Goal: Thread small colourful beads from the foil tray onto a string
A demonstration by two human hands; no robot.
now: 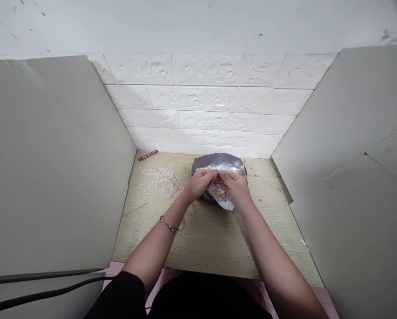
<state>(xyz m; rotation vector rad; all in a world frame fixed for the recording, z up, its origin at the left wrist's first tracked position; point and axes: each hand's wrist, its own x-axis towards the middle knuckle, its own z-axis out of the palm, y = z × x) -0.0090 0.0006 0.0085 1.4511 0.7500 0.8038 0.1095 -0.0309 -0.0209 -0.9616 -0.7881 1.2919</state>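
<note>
My left hand (201, 182) and my right hand (235, 188) meet above the middle of the table, thumbs and fingertips pinched close together. Beneath the fingers hangs a small clear bag of beads (220, 193), pink, red and gold inside, with a white lower corner. Both hands appear to pinch its upper edge, though the fingers hide most of that edge. Right behind them a shiny silver and dark pouch (218, 160) lies on the table, partly covered by my hands.
Strings of white beads (165, 179) lie tangled on the wooden table (214, 248) to the left. A red packet (148, 155) is in the back left corner. A thin chain (266, 179) lies at right. Grey panels (52, 168) flank the table; a white brick-patterned wall (198, 97) stands behind.
</note>
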